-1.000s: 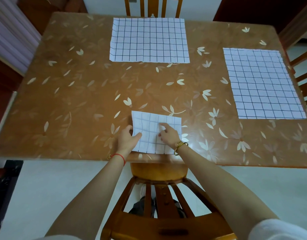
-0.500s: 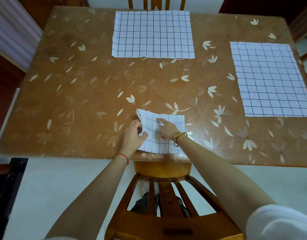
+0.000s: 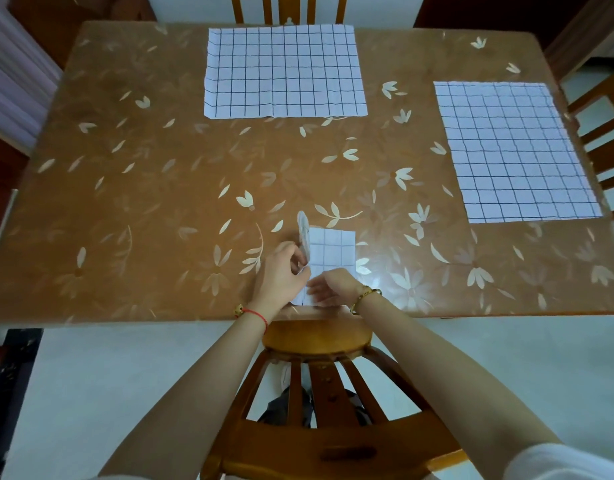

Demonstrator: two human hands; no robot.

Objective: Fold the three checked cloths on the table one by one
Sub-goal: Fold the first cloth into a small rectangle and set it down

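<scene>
A brown table (image 3: pixel 160 202) with pale leaf patterning catches a bright glare (image 3: pixel 364 268) by its front edge. Wooden chairs ring it: near chair (image 3: pixel 333 441), far chair (image 3: pixel 238 8), right chair (image 3: pixel 596 95). The floor (image 3: pixel 91 375) is pale; a light curtain (image 3: pixel 14 81) hangs at left.

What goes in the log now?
small cloth: partly folded | left hand: pinches its left flap | right hand: presses it flat | far cloth, right cloth: unfolded

I had a single view to work from — the head camera, wide-angle, facing forward and steeply down. It hung close above the left hand (image 3: pixel 281 275) and right hand (image 3: pixel 333 284) at the near edge, yet took in the whole surface (image 3: pixel 142 202) — out to the far chair (image 3: pixel 238 8).
</scene>
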